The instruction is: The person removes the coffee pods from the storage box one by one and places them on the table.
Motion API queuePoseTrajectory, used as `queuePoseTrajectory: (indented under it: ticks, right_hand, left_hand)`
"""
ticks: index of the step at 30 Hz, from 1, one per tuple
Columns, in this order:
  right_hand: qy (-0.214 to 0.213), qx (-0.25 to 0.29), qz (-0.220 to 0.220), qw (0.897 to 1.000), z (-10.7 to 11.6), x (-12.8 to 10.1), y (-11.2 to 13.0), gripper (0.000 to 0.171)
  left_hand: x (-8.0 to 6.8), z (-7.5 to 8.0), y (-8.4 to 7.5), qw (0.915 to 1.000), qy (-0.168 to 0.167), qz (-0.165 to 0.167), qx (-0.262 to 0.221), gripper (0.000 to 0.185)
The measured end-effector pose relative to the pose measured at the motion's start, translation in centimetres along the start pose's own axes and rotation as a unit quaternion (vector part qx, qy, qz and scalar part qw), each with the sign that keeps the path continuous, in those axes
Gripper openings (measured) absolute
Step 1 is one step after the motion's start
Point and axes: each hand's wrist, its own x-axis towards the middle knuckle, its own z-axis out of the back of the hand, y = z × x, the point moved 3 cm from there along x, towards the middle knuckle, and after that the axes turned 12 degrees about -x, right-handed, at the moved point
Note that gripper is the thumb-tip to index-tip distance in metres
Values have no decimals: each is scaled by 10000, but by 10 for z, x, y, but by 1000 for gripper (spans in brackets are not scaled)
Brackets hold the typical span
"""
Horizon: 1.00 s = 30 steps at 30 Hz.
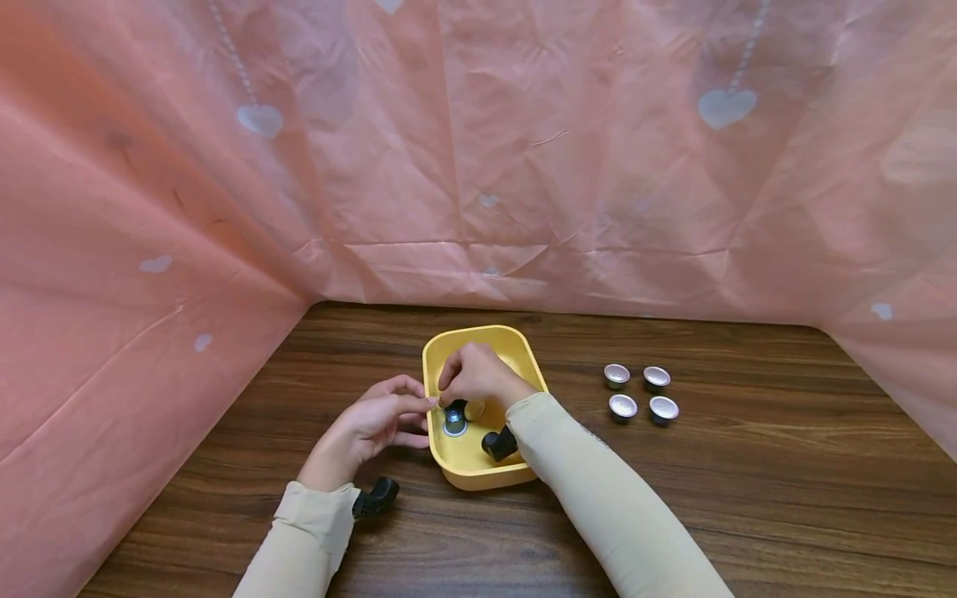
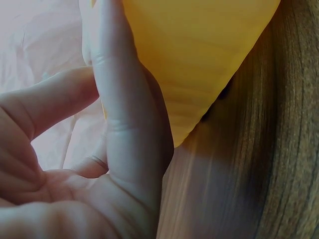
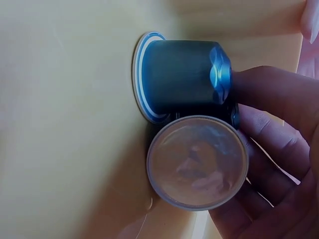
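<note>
Reaching into the yellow tray from above, the right hand is seen with its fingers curled downward over two coffee capsules. A dark blue capsule is stood rim-down on the tray floor, and a second capsule, its foil face turned toward the wrist camera, is lodged against it and cradled by the curled fingers; one fingertip is pressed to the blue capsule's top. In the head view the blue capsule is found near the tray's left wall, with the paler one just beside it. The right forearm is angled in from the lower right, crossing the tray's near right corner. The left hand is laid against the outer left wall of the tray, fingers extended along it and the thumb spread apart, nothing being gripped; in the left wrist view the fingers are pressed flat to the yellow side. Four silver capsules are noted in a square cluster on the wooden table, well to the right of the tray. A pink sheet is hung behind.
</note>
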Motion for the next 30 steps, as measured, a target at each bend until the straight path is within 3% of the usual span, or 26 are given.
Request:
queuePoseTrajectory:
  ticks: [22, 30]
  right_hand:
    - [-25, 330, -127, 9994, 1, -1, -1, 7]
    - [-28, 484, -353, 9982, 1, -2, -1, 5]
  left_hand:
    - [-1, -1, 0, 9999, 89, -38, -25, 11]
    - [0, -1, 0, 10000, -53, 37, 46, 15]
